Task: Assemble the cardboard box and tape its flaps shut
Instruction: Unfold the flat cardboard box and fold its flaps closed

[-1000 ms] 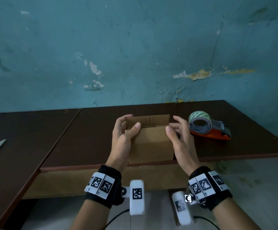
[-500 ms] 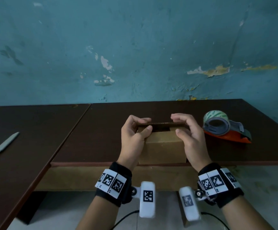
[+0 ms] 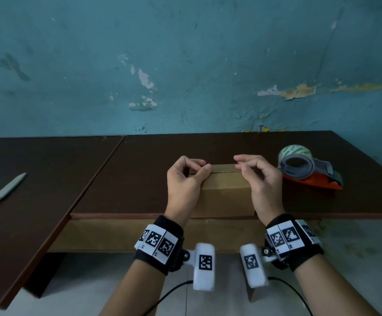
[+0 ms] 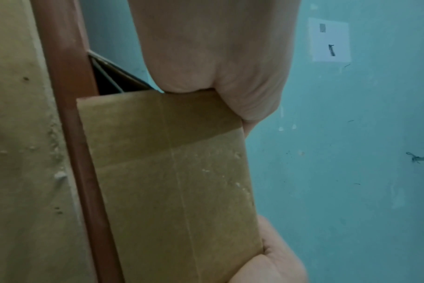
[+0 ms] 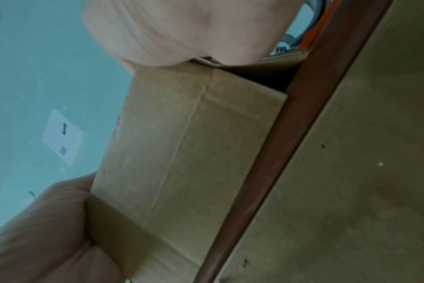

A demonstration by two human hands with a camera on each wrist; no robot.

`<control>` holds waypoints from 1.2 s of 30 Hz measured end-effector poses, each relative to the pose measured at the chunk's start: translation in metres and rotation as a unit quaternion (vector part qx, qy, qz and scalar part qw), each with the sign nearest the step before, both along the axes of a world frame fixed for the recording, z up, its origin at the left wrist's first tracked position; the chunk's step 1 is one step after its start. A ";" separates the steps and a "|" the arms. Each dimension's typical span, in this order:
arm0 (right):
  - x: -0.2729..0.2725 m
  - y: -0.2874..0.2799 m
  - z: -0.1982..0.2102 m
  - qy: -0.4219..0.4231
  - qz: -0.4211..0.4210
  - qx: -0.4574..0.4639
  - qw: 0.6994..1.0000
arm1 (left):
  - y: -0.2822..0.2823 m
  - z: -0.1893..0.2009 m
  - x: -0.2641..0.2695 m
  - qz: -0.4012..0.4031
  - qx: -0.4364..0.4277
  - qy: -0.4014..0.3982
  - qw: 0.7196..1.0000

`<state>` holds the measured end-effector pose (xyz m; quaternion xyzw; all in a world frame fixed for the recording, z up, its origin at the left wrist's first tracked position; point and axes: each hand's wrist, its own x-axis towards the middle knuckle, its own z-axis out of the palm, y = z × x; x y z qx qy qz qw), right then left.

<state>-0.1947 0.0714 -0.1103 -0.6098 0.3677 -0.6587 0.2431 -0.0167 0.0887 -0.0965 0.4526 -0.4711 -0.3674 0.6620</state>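
Note:
A small brown cardboard box (image 3: 225, 195) stands at the front edge of the dark table (image 3: 140, 179). Its two top flaps lie flat and meet in a thin seam. My left hand (image 3: 205, 165) curls over the box's left top corner, thumb on the near flap and fingertips on the far one. At the right top corner my right hand (image 3: 239, 163) does the same. The wrist views show the box's near face (image 4: 172, 181) (image 5: 182, 153) with a darker band across it. An orange tape dispenser (image 3: 304, 169) with a green-striped roll lies right of the box, untouched.
A grey blade-like tool (image 3: 3, 192) lies on a second dark table (image 3: 37, 167) at the left. A teal wall (image 3: 185, 65) rises right behind both tables. The box's front side is flush with the table's reddish front edge (image 3: 117, 215).
The far flap stood upright a second ago; both hands have folded it and the near flap down, and the top is closed now. Both hands have come down onto the corners.

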 end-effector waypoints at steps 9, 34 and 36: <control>-0.002 0.001 -0.008 0.009 -0.017 0.002 1.000 | 0.001 -0.006 -0.004 0.023 -0.016 -0.013 1.000; 0.006 -0.014 -0.005 0.124 -0.069 0.027 0.990 | -0.016 0.000 0.011 0.031 0.042 -0.153 0.987; 0.010 -0.012 0.001 0.113 -0.061 -0.016 0.992 | -0.014 0.004 0.011 0.052 0.008 -0.137 0.989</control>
